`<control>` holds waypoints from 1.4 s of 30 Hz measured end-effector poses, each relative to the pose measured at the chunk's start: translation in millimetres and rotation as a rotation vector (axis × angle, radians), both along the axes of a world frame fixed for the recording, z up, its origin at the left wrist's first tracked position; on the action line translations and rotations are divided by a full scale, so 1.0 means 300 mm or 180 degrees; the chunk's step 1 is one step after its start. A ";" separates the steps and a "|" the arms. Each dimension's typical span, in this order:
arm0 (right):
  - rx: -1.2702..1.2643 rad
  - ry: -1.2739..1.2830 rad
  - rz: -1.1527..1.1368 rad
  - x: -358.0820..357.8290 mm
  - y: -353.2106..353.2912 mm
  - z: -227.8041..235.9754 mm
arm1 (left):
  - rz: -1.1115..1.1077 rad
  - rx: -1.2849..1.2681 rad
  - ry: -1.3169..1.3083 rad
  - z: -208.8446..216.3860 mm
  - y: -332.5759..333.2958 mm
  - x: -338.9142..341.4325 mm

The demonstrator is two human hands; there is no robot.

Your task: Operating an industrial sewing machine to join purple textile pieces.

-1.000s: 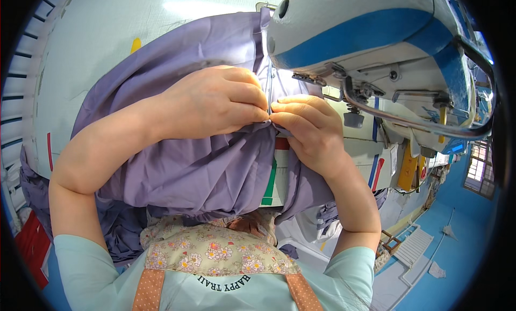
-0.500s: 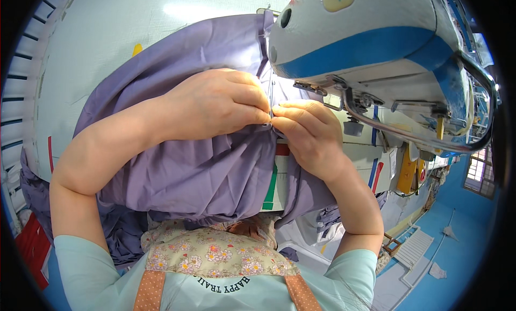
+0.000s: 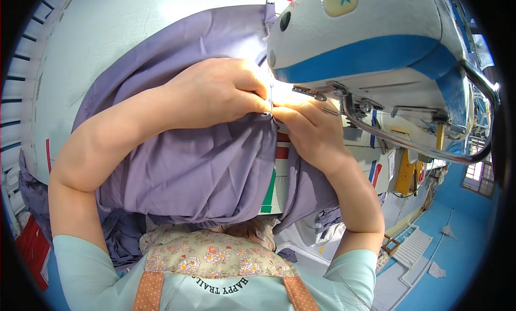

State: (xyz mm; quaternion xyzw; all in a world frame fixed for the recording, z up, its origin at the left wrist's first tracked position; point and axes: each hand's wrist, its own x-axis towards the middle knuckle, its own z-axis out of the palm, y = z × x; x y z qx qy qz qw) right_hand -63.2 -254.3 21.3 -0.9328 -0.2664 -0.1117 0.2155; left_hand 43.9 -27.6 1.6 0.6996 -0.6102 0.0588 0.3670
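Left hand [image 3: 217, 91] and right hand [image 3: 309, 131] each keep a closed grip pinching purple fabric [image 3: 188, 171]; sewing machine [image 3: 376, 53] at two o'clock; pale tabletop [image 3: 97, 48] beneath.

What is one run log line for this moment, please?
left hand: pinching purple fabric | right hand: pinching same fabric edge | place: under sewing machine head | table: pale

Bright, even workshop light; glare whitens the table [image 3: 134, 37] near the needle (fisheye edges bend and blacken), centre sharp.
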 end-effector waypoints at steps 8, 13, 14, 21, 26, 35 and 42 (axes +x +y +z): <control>-0.0327 0.0025 -0.0300 0.003 -0.037 -0.046 | 0.0061 0.0038 0.0012 0.018 -0.009 0.024; -0.0052 0.0178 -0.0354 0.019 -0.037 -0.054 | 0.0104 0.0114 -0.0012 0.017 -0.011 0.039; 0.0020 0.0226 -0.0368 0.019 -0.035 -0.054 | 0.0076 0.0096 -0.0008 0.015 -0.011 0.041; 0.0307 0.0441 -0.0339 0.012 0.005 -0.011 | 0.0208 0.0075 -0.0042 0.010 -0.005 0.031; -0.0091 0.0047 -0.0436 -0.033 0.030 -0.017 | 0.0364 -0.0138 -0.0597 0.001 0.000 0.031; -0.0094 -0.0680 -0.2022 -0.354 -0.065 -0.002 | 0.2125 0.1448 0.0278 0.168 0.412 -0.364; 0.1793 0.1000 -0.1598 -0.710 0.323 -0.101 | 0.2666 0.1217 0.0352 0.108 0.512 -0.439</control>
